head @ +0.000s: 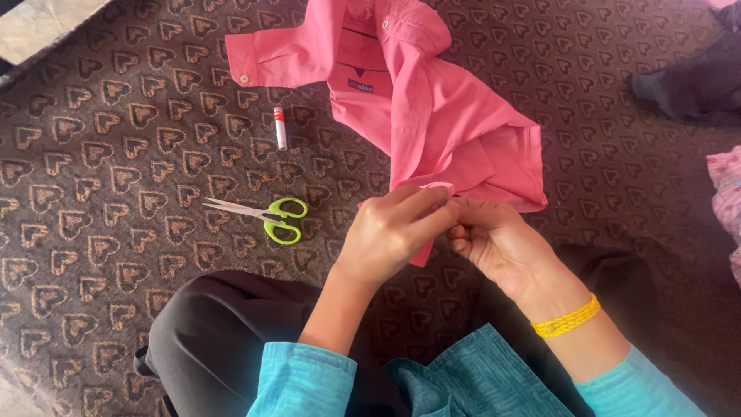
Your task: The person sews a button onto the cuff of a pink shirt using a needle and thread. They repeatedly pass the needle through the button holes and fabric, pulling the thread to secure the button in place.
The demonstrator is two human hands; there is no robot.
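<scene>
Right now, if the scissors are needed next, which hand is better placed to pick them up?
Probably the left hand. The scissors lie on the carpet to its left, with nothing between. The right hand sits on the far side and would have to cross over. Both hands pinch the pink shirt edge.

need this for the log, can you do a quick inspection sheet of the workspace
surface: brown carpet with a heart-like pattern, person seated on it
job's things: pink shirt spread out, its lower edge pinched between both hands
clutter: green-handled scissors left of the hands, blades closed; small red and white tube above them
grips: left hand and right hand meet fingertip to fingertip on the shirt edge; yellow band on the right wrist
cables: nothing seen
surroundings: dark cloth top right, pink patterned fabric at the right edge
</scene>
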